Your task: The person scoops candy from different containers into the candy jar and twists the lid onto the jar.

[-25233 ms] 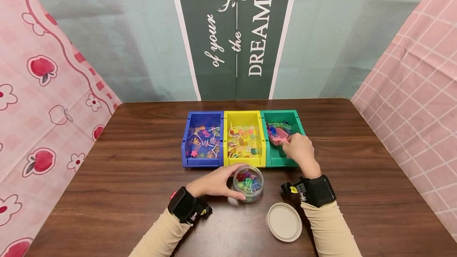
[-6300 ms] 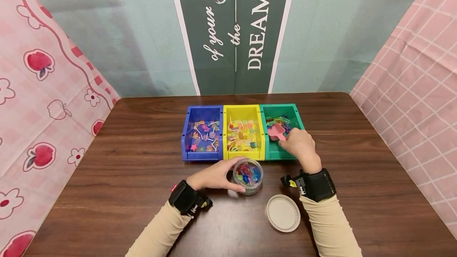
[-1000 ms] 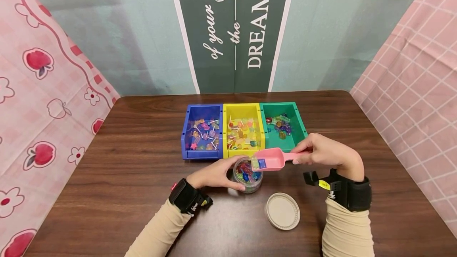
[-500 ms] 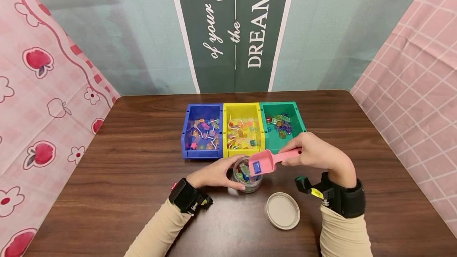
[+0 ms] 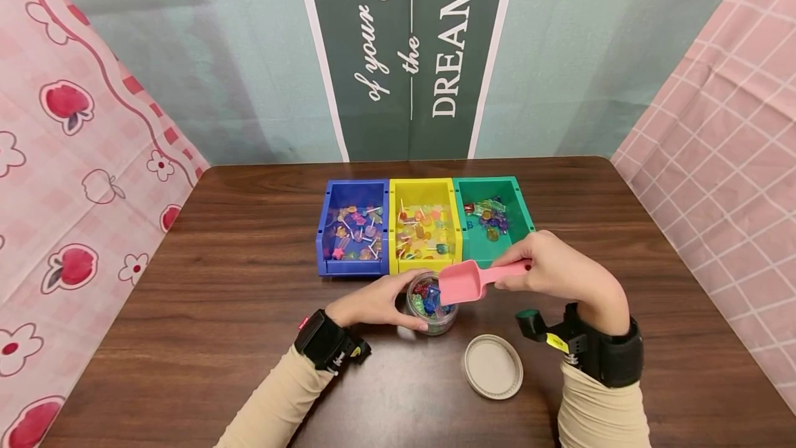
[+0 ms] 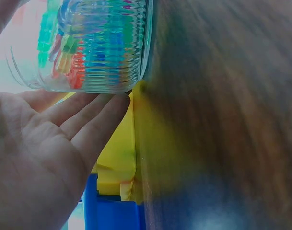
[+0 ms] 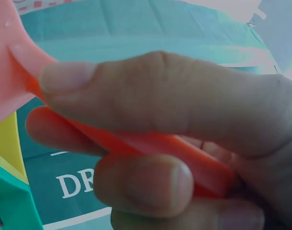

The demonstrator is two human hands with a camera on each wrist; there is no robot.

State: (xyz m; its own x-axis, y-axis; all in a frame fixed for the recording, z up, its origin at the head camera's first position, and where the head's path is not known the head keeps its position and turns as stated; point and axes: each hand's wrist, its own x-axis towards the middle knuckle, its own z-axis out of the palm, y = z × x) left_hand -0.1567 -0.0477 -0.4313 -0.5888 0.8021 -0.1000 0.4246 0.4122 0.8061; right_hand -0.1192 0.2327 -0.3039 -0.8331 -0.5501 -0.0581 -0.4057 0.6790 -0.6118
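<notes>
In the head view my left hand [image 5: 373,303] holds a clear round jar [image 5: 440,325] between thumb and fingers. Colourful translucent beads [image 5: 429,298] lie inside it. The left wrist view shows the ribbed jar wall [image 6: 105,57] against the fingertips. My right hand [image 5: 553,268] grips the handle of a pink scoop [image 5: 461,282], whose tilted pan overlaps the jar's right rim in view and bears nothing. Close up in the right wrist view, the thumb [image 7: 117,93] and curled fingers pinch the scoop's handle [image 7: 150,143].
Beyond the jar stand joined blue [image 5: 353,268], yellow [image 5: 423,189] and green bins [image 5: 488,251]. Small lollipop-like charms lie in the blue and yellow ones, several beads in the green. A pale round lid [image 5: 493,367] lies on the wooden table [image 5: 218,296].
The scoop came from the green bin to the jar. A pale green piece, then a blue one, left its pan, and both colours now show on top in the jar.
</notes>
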